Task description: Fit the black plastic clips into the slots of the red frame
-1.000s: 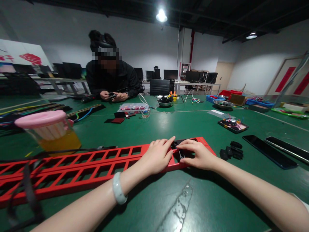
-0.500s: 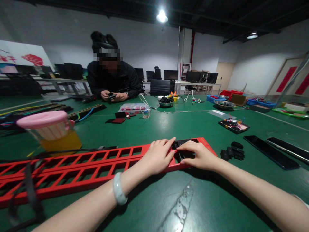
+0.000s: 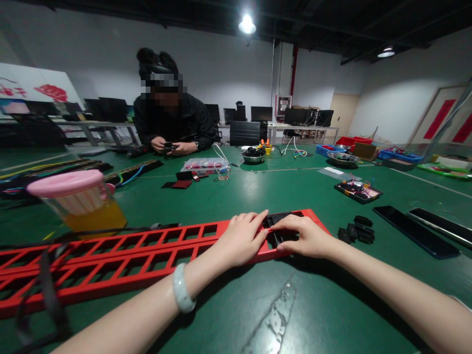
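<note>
A long red slotted frame (image 3: 121,250) lies across the green table in front of me. My left hand (image 3: 241,238) rests on its right end with the fingers stretched forward and pressing on a black part (image 3: 280,227) seated in the frame's end slots. My right hand (image 3: 304,237) lies on the same black part from the right, fingers bent down onto it. A pale bangle (image 3: 181,294) is on my left wrist.
Several loose black parts (image 3: 357,229) lie just right of the frame, with two dark flat slabs (image 3: 415,230) beyond. A pink-lidded jug of yellow liquid (image 3: 79,200) stands at the left. A person in black sits across the table. Trays, bowls and cables sit farther back.
</note>
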